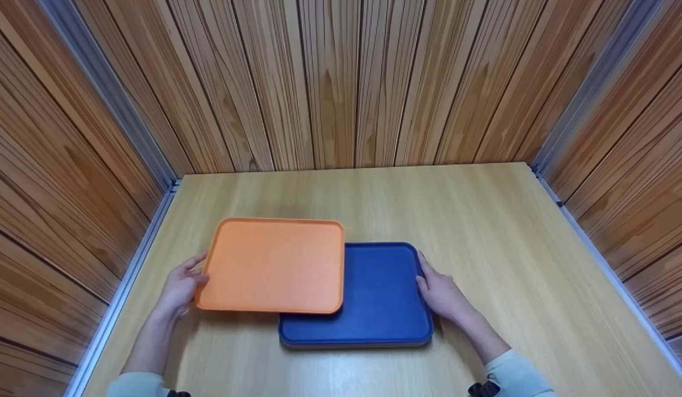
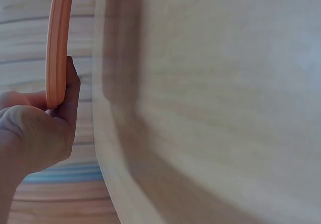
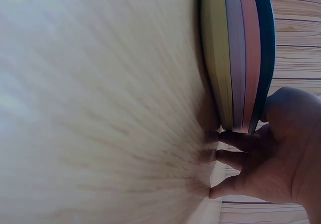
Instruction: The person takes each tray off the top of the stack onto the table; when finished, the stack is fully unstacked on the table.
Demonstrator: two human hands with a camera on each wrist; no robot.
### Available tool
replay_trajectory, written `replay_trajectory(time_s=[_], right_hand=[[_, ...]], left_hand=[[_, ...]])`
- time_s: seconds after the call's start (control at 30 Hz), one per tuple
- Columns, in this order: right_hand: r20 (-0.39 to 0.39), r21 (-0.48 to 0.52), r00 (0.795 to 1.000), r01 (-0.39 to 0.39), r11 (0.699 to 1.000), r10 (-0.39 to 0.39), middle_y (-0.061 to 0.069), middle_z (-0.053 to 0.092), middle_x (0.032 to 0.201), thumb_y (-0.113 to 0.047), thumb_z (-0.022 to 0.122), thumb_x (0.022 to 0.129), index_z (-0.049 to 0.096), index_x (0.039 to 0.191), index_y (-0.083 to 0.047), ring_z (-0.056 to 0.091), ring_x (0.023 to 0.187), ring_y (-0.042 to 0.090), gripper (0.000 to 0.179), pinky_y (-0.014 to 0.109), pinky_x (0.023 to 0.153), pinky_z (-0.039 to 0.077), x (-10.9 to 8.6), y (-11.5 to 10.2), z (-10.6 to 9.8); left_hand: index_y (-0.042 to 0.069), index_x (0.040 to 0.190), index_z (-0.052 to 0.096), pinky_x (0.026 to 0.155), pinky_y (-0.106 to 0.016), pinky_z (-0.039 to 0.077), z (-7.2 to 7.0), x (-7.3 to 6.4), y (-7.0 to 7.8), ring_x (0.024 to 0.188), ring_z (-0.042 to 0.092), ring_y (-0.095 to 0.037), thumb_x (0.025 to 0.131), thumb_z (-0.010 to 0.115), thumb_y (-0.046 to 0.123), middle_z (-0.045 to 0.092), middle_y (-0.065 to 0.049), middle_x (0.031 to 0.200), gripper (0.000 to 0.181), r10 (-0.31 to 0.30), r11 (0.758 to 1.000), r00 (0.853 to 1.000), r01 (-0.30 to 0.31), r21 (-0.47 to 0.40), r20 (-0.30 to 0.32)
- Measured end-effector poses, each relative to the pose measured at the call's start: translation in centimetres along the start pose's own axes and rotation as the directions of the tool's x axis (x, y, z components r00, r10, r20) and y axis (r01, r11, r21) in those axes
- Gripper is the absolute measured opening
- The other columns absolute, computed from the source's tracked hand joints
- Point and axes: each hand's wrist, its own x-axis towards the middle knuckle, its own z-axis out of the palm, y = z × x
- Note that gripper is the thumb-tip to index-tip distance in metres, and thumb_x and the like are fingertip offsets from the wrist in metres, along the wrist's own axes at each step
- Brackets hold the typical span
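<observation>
Legible text, labels, brands, numbers, signs: none in any view. The orange tray gripped at its edge by the left hand has a plain surface without print. The blue tray held at its side by the right hand is likewise unmarked, as are the edges of the trays stacked beneath it. The table bears wood grain only.

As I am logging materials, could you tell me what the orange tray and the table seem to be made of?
Orange tray: probably moulded plastic, matte; uniform colour, rounded raised rim. Table: light wood or wood-look laminate, smooth with slight sheen; grain lines visible.
</observation>
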Motion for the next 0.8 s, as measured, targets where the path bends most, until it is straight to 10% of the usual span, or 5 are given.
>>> replay_trajectory(time_s=[0.2,0.43,0.67,0.8], right_hand=[[-0.001,0.004,1.000,0.008,1.000,-0.008,0.029,0.042,0.150,-0.017,0.044,0.108,0.018,0.161,-0.001,0.048,0.131,0.047,0.061,0.068,0.112,0.025,0.1,-0.1,0.0],[-0.003,0.009,1.000,0.011,1.000,-0.011,0.029,0.041,0.151,-0.017,0.044,0.108,0.018,0.161,-0.001,0.047,0.132,0.046,0.061,0.067,0.112,0.025,0.1,-0.1,0.0],[-0.034,-0.020,0.998,0.051,0.999,-0.051,0.030,0.044,0.148,-0.015,0.047,0.107,0.021,0.159,0.001,0.051,0.129,0.047,0.061,0.065,0.110,0.031,0.2,-0.1,0.1],[-0.051,-0.017,0.997,0.056,0.998,-0.057,0.030,0.047,0.146,-0.014,0.049,0.106,0.023,0.159,0.000,0.053,0.126,0.047,0.061,0.059,0.107,0.039,0.1,-0.2,0.2]], left_hand=[[0.005,0.161,0.020,0.082,-0.039,0.059,-2.9,0.2,-0.2,0.097,0.070,-0.018,0.103,0.042,-0.004,0.059,-0.021,0.134,0.063,-0.018,1.000,0.999,0.019,-0.019,0.027],[0.012,0.163,0.019,0.083,-0.035,0.059,-4.9,0.2,-0.6,0.097,0.067,-0.014,0.105,0.044,0.004,0.027,-0.033,0.158,0.063,-0.112,0.991,0.993,0.114,0.077,-0.021],[0.007,0.162,0.016,0.079,-0.037,0.060,-6.8,0.1,-1.0,0.090,0.068,-0.014,0.102,0.043,-0.003,0.045,-0.025,0.143,0.066,-0.126,0.992,0.990,0.125,-0.032,-0.056],[0.011,0.163,0.014,0.082,-0.035,0.059,-8.0,0.1,-0.8,0.090,0.066,-0.012,0.103,0.042,0.000,0.032,-0.029,0.153,0.067,-0.176,0.984,0.981,0.174,-0.037,-0.085]])
